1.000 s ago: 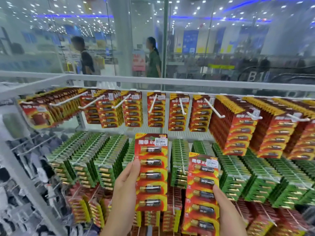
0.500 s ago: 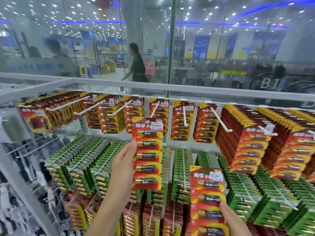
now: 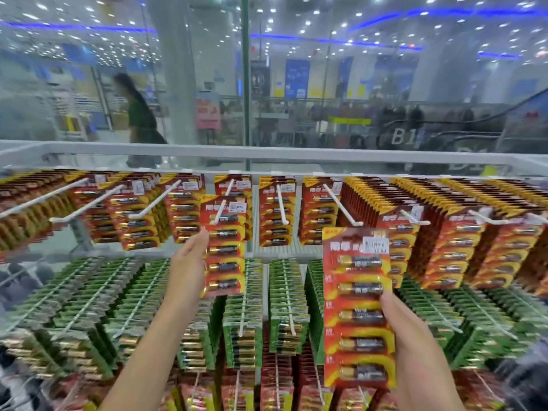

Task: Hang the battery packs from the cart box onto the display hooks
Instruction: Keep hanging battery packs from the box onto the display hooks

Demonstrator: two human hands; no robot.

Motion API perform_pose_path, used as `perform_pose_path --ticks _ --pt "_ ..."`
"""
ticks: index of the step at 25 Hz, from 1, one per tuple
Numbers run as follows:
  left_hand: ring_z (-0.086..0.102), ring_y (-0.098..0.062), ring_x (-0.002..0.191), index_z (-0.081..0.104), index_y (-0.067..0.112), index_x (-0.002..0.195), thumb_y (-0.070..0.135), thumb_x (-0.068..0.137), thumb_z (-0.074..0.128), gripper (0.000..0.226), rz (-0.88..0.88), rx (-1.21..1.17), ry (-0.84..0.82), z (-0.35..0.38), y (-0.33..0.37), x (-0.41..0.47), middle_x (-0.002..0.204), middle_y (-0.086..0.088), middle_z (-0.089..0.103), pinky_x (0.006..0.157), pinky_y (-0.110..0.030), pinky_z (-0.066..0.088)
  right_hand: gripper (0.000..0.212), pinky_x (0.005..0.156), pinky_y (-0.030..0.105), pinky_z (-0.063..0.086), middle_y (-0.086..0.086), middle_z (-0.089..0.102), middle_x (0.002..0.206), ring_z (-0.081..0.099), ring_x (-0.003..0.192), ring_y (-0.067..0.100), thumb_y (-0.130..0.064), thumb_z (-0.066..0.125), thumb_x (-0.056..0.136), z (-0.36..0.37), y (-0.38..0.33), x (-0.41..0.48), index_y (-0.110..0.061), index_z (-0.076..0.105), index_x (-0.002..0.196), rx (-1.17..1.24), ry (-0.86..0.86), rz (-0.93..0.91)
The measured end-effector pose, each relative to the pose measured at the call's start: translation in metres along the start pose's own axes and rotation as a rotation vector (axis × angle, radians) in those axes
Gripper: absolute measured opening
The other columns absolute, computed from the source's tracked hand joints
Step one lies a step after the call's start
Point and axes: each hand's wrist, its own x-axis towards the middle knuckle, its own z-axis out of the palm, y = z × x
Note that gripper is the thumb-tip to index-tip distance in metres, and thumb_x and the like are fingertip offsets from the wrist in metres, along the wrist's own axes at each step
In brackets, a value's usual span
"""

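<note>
Left fingers (image 3: 204,232) hidden behind battery pack (image 3: 223,247), price label (image 3: 376,244) blurred

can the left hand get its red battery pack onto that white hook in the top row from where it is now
Probably yes. The left hand holds the red battery pack right at the white hook, whose tip already crosses the card's top. Nothing stands between them, and the hook's front length looks bare.

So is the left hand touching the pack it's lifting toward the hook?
Touching. The head view shows the left hand gripping the pack's left edge, fingers behind it.
</note>
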Motion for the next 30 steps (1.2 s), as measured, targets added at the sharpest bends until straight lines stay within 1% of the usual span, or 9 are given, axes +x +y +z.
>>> perform_pose_path --ticks 6,9,11,13,15,18,23,27,30 --pt "0.078 -0.022 0.072 0.068 0.024 0.12 0.04 0.107 0.054 0.026 0.009 0.011 0.058 0.017 -0.002 0.063 0.09 -0.003 0.08 0.056 -0.036 0.06 0.098 0.115 0.064 0.033 -0.012 0.054 0.15 0.043 0.145 0.028 -0.087 0.079 0.05 0.004 -0.013 0.006 -0.048 0.058 0.137 0.042 0.036 -0.06" --pt "0.078 -0.03 0.092 0.068 0.025 0.128 0.047 0.104 0.055 0.035 0.009 0.049 0.096 0.02 -0.009 0.083 0.103 -0.005 0.079 0.078 -0.049 0.064 0.1 0.111 0.063 0.041 -0.005 0.061 0.143 0.054 0.136 0.031 -0.082 0.084 0.05 0.014 -0.014 0.007 -0.041 0.06 0.137 0.055 0.069 -0.062" --pt "0.075 -0.029 0.1 0.066 0.027 0.132 0.05 0.103 0.055 0.039 0.008 0.052 0.124 0.021 -0.01 0.089 0.108 -0.003 0.078 0.089 -0.053 0.061 0.085 0.099 0.06 0.052 0.004 0.07 0.131 0.066 0.12 0.035 -0.069 0.082 0.062 0.016 -0.017 0.011 -0.032 0.063 0.136 0.056 0.072 -0.056" --pt "0.076 -0.032 0.091 0.065 0.023 0.133 0.047 0.105 0.054 0.039 0.003 0.055 0.126 0.024 -0.009 0.091 0.103 -0.01 0.077 0.085 -0.052 0.062 0.066 0.09 0.056 0.056 0.008 0.073 0.124 0.071 0.111 0.036 -0.06 0.073 0.074 0.018 -0.019 0.014 -0.029 0.065 0.132 0.048 0.059 -0.039" --pt "0.073 -0.039 0.085 0.064 0.023 0.129 0.044 0.106 0.053 0.033 0.018 0.062 0.131 0.026 -0.007 0.09 0.103 -0.024 0.07 0.082 -0.054 0.061 0.057 0.093 0.055 0.055 0.007 0.073 0.125 0.07 0.112 0.035 -0.06 0.071 0.08 0.021 -0.022 0.021 -0.029 0.068 0.128 -0.01 0.075 -0.015" --pt "0.074 -0.026 0.095 0.067 0.031 0.124 0.046 0.103 0.058 0.027 0.055 0.028 0.109 0.023 -0.008 0.096 0.109 0.001 0.076 0.087 -0.047 0.061 0.034 0.081 0.049 0.059 0.01 0.079 0.106 0.076 0.094 0.034 -0.045 0.051 0.103 0.034 -0.03 0.045 -0.021 0.072 0.117 -0.099 0.101 -0.034" --pt "0.077 -0.023 0.089 0.073 0.034 0.09 0.033 0.101 0.067 0.012 0.1 0.008 0.18 0.023 -0.01 0.105 0.094 0.0 0.079 0.079 -0.043 0.063 0.039 0.082 0.051 0.062 0.007 0.079 0.093 0.077 0.086 0.03 -0.047 0.042 0.108 0.06 -0.04 0.117 -0.021 0.072 0.106 -0.279 0.258 -0.052" --pt "0.069 -0.025 0.097 0.076 0.024 0.108 0.02 0.1 0.068 0.012 0.172 0.095 0.238 0.021 -0.01 0.11 0.091 0.006 0.07 0.088 -0.047 0.059 0.039 0.07 0.045 0.052 0.013 0.068 0.088 0.066 0.078 0.03 -0.044 0.047 0.103 0.07 -0.03 0.17 -0.015 0.069 0.116 -0.209 0.348 -0.078" --pt "0.069 -0.022 0.092 0.075 0.02 0.115 0.003 0.098 0.066 0.026 0.193 0.124 0.261 0.02 -0.012 0.118 0.086 0.013 0.067 0.077 -0.033 0.06 0.036 0.063 0.042 0.056 0.015 0.074 0.084 0.07 0.07 0.031 -0.039 0.051 0.103 0.074 -0.024 0.194 -0.009 0.071 0.101 -0.134 0.414 -0.132"
